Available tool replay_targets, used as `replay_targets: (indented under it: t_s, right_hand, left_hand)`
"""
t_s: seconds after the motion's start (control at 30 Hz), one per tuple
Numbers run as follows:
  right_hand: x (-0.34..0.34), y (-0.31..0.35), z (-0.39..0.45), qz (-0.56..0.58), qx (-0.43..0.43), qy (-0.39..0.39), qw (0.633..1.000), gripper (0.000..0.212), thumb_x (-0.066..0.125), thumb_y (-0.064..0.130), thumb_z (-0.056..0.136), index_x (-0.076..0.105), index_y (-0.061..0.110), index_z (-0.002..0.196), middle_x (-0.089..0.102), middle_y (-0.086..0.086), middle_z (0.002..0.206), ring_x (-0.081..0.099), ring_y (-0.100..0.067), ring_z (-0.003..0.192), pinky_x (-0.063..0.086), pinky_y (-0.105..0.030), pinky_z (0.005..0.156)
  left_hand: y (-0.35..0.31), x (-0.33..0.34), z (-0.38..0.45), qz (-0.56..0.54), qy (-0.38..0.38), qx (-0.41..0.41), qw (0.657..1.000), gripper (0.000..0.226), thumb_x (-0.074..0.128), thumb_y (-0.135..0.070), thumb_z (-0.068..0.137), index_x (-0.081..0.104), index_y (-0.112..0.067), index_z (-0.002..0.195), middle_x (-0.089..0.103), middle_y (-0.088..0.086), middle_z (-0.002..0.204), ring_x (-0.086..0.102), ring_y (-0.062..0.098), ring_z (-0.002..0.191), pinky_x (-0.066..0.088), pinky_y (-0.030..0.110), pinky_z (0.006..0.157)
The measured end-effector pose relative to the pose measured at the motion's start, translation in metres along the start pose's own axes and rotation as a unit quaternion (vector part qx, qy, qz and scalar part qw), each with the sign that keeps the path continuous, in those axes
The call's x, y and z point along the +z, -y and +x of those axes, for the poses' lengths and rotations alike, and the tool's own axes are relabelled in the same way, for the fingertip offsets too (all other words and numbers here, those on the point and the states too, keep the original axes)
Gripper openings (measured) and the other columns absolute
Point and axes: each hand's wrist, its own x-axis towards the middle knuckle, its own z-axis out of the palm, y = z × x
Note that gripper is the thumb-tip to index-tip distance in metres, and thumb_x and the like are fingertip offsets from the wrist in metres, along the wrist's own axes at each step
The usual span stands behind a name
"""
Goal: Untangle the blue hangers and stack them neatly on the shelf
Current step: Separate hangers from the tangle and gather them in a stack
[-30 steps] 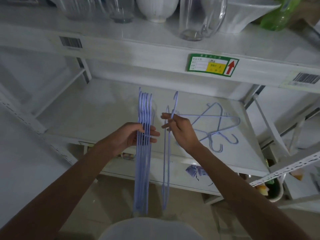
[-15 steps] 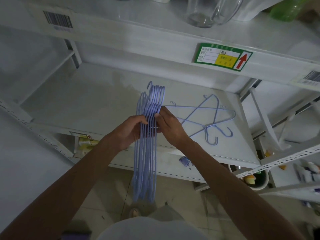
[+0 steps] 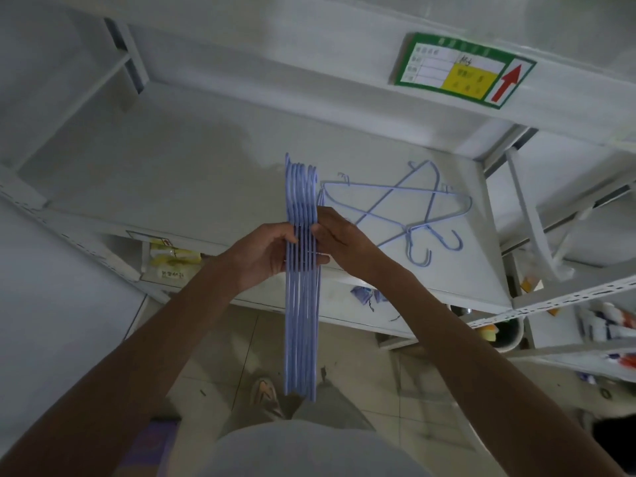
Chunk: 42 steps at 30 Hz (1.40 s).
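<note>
A bundle of several blue wire hangers (image 3: 300, 321) hangs edge-on in front of the white shelf (image 3: 172, 173), hooks up. My left hand (image 3: 265, 253) grips the bundle from the left, fingers curled through the wires. My right hand (image 3: 339, 237) holds it from the right, fingers pressed against the outermost hanger. Two more blue hangers (image 3: 406, 208) lie crossed and tangled on the shelf to the right, hooks toward the front edge.
A green and yellow label with a red arrow (image 3: 464, 70) sits on the upper shelf edge. Yellow packets (image 3: 172, 259) lie on the lower level at left. A neighbouring rack (image 3: 568, 301) with small goods stands right. Tiled floor below.
My right hand has brought a single hanger leftward into the bundle held by my left hand; both hands now close on one aligned stack. The view has tilted downward.
</note>
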Motion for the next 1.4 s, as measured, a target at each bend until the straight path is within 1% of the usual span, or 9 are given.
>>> replay_targets:
  t_s: [0.1,0.23,0.43,0.53,0.67,0.8,0.9,1.13,1.4]
  right_hand:
    - [-0.013,-0.009,-0.012,-0.065,0.008,-0.014,0.998,0.035,0.047,0.02,0.11,0.06,0.007,0.14,0.053,-0.007,0.148,0.052,-0.023,0.136,0.042,-0.049,0.114]
    - [-0.025,-0.005,-0.025,-0.053,0.029,-0.053,0.997,0.036,0.054,0.019,0.108,0.059,0.009,0.142,0.056,-0.009,0.142,0.057,-0.024,0.129,0.046,-0.048,0.108]
    - [-0.058,-0.035,-0.07,0.026,0.117,-0.144,0.982,0.036,0.054,0.034,0.107,0.06,0.026,0.142,0.064,0.003,0.137,0.065,-0.006,0.118,0.051,-0.019,0.094]
    - [-0.09,-0.073,-0.092,0.108,0.211,-0.181,0.955,0.033,0.049,0.026,0.11,0.064,0.02,0.138,0.069,-0.002,0.127,0.069,-0.02,0.113,0.057,-0.037,0.091]
    - [-0.133,-0.136,-0.084,-0.12,0.296,-0.138,0.937,0.031,0.052,0.016,0.105,0.066,0.013,0.133,0.068,-0.009,0.131,0.068,-0.027,0.114,0.051,-0.033,0.1]
    - [-0.147,-0.173,-0.058,-0.215,0.425,-0.075,0.876,0.056,0.047,0.054,0.099,0.06,0.01,0.132,0.063,-0.016,0.133,0.058,-0.035,0.129,0.046,-0.044,0.107]
    - [-0.131,-0.185,-0.046,-0.239,0.423,-0.077,0.871,0.064,0.058,0.066,0.091,0.065,0.013,0.127,0.068,-0.014,0.124,0.064,-0.034,0.119,0.05,-0.04,0.094]
    - [-0.122,-0.198,-0.047,-0.166,0.39,-0.156,0.892,0.021,0.064,0.025,0.087,0.071,0.009,0.098,0.072,-0.016,0.101,0.069,-0.037,0.098,0.053,-0.035,0.076]
    - [-0.177,-0.214,-0.072,-0.194,0.324,-0.156,0.913,0.017,0.069,0.025,0.092,0.07,0.009,0.094,0.074,-0.016,0.093,0.067,-0.038,0.094,0.046,-0.031,0.073]
  left_hand:
    - [0.006,0.009,0.004,0.0,-0.008,-0.009,1.0,0.043,0.054,-0.005,0.084,0.068,0.003,0.123,0.066,0.028,0.124,0.065,0.048,0.115,0.054,0.051,0.1]
    - [0.004,0.03,0.009,0.014,0.006,-0.005,1.0,0.043,0.046,-0.003,0.088,0.069,0.002,0.124,0.067,0.026,0.125,0.065,0.048,0.116,0.052,0.052,0.103]
    - [-0.011,0.048,0.014,0.003,0.045,-0.012,0.999,0.053,0.048,-0.012,0.085,0.059,0.01,0.131,0.058,0.034,0.136,0.059,0.046,0.125,0.054,0.046,0.1]
    - [-0.016,0.058,0.013,0.0,0.021,0.006,1.0,0.056,0.045,-0.014,0.085,0.056,0.011,0.134,0.059,0.032,0.136,0.064,0.041,0.12,0.055,0.046,0.098]
    - [-0.012,0.075,0.015,0.005,-0.08,0.008,0.997,0.057,0.032,-0.01,0.094,0.035,0.013,0.146,0.05,0.033,0.143,0.07,0.038,0.108,0.06,0.046,0.088]
    - [-0.003,0.084,0.02,-0.025,-0.129,-0.013,0.991,0.051,0.024,-0.009,0.1,0.039,0.012,0.144,0.059,0.03,0.134,0.073,0.035,0.102,0.062,0.041,0.079]
    - [0.001,0.086,0.022,-0.046,-0.158,-0.025,0.986,0.052,0.028,-0.012,0.099,0.038,0.012,0.144,0.056,0.031,0.139,0.068,0.039,0.113,0.061,0.045,0.085]
    - [0.007,0.073,0.029,-0.054,-0.217,-0.041,0.974,0.058,0.035,-0.016,0.095,0.035,0.006,0.148,0.049,0.03,0.147,0.056,0.046,0.129,0.037,0.065,0.112]
    - [-0.002,0.1,0.022,-0.021,-0.228,0.009,0.973,0.055,0.028,-0.015,0.099,0.034,0.008,0.148,0.051,0.03,0.145,0.058,0.044,0.128,0.047,0.057,0.105]
